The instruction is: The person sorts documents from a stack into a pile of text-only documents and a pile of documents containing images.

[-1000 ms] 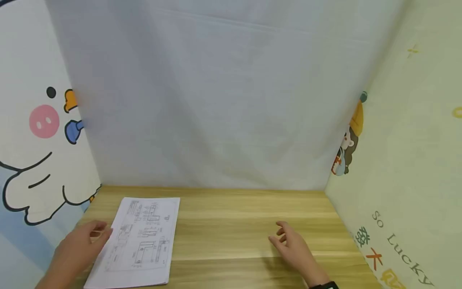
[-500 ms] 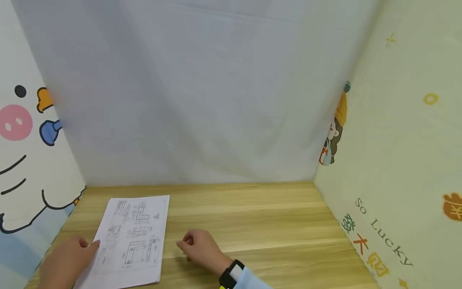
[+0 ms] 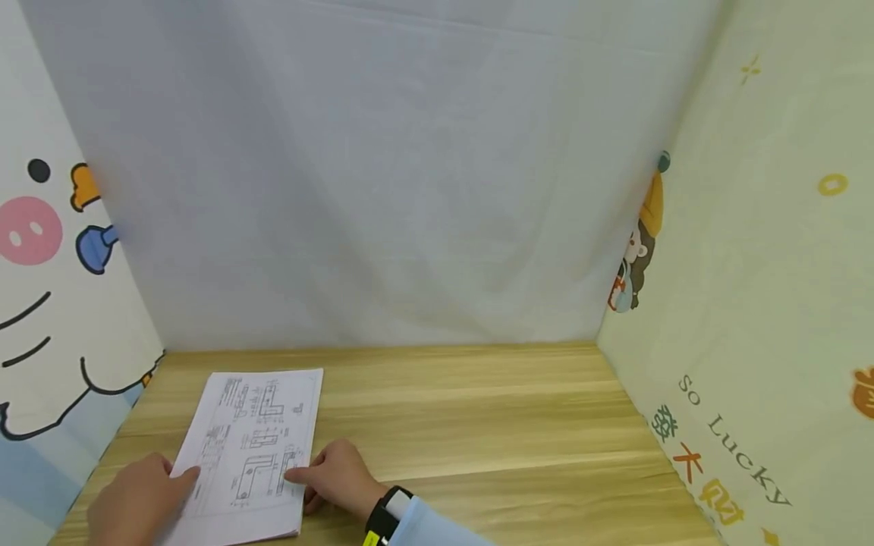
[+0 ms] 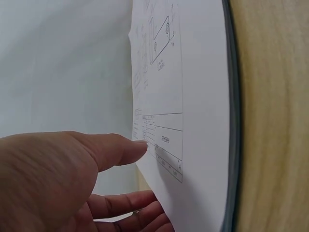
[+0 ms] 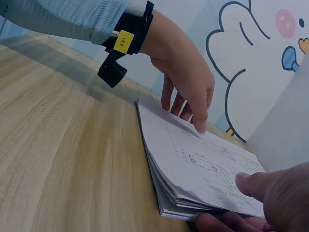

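Pinching the right edge of a stack of papers [image 3: 256,451] with the right hand [image 3: 339,479], with thumb on top and fingers tucked below. Gripping the left edge with the left hand [image 3: 142,499], likewise with thumb above. Resting on the left part of the wooden counter [image 3: 464,425], with line drawings [image 3: 246,481] printed on top; parted into layers at the near right corner. Wearing a black wristband [image 3: 384,522] and pale blue sleeve [image 3: 437,528] on the right arm.
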The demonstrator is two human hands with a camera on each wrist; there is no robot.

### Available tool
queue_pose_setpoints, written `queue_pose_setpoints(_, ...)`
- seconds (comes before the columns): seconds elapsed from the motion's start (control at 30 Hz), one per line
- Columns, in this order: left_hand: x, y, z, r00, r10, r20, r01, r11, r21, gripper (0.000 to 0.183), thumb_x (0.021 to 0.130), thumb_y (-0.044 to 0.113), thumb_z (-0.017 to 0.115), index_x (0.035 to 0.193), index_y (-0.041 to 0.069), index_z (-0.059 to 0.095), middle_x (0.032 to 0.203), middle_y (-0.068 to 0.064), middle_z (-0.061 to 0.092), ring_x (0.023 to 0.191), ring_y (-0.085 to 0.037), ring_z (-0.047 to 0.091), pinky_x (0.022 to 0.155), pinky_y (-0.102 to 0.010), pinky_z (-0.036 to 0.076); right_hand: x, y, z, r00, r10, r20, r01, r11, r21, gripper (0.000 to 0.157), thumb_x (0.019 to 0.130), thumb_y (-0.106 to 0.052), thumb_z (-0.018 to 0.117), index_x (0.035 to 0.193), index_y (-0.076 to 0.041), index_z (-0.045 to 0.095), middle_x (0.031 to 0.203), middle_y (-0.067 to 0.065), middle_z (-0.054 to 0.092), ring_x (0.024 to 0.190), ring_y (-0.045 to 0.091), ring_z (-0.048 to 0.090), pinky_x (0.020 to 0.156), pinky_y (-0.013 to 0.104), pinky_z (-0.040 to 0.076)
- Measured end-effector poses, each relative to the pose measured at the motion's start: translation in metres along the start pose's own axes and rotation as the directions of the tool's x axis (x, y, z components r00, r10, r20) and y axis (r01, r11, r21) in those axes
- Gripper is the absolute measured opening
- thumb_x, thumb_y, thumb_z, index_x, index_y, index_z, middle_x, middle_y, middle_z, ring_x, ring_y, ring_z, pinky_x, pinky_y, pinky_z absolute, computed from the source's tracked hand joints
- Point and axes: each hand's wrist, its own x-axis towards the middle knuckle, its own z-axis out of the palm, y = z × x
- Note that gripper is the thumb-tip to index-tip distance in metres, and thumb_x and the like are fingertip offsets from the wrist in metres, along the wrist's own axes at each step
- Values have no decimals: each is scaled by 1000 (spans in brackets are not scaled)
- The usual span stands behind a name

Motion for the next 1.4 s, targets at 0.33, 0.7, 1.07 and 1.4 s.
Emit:
queue_pose_setpoints(0.33,-1,5,3,1000,-17,-13,17,1000,4,69,78,55,67,101,-10,59,76,-15,62,63,-25,53,54,-41,43,8,2,13,995,-50,-81,49,999,-16,27,72,-21,81,57,-12,61,44,-5,62,34,10,58,28,17,32)
queue_pose_setpoints(0.7,3,9,5,992,-4,-129,-1,999,-36,67,78,44,71,111,-12,57,94,-32,54,75,-38,47,63,-54,46,5,3,13,967,-176,-187,153,980,-129,19,76,-19,78,66,-14,62,54,-8,59,40,5,53,32,21,40)
queue_pose_setpoints(1.07,1,12,3,998,-12,-67,3,992,-129,77,81,50,65,118,-17,52,103,-32,59,76,-35,52,69,-56,46,7,9,12,948,-226,-225,254,962,102,15,80,-11,74,90,-9,63,67,-3,67,54,4,61,45,21,51)
queue_pose_setpoints(1.4,4,10,3,999,29,-32,-41,897,-440,87,93,57,42,136,-19,33,125,-39,47,98,-41,52,78,-54,44,14,11,-2,979,-63,-194,139,899,415,17,78,-13,76,91,-9,66,72,4,73,61,17,68,51,30,56)
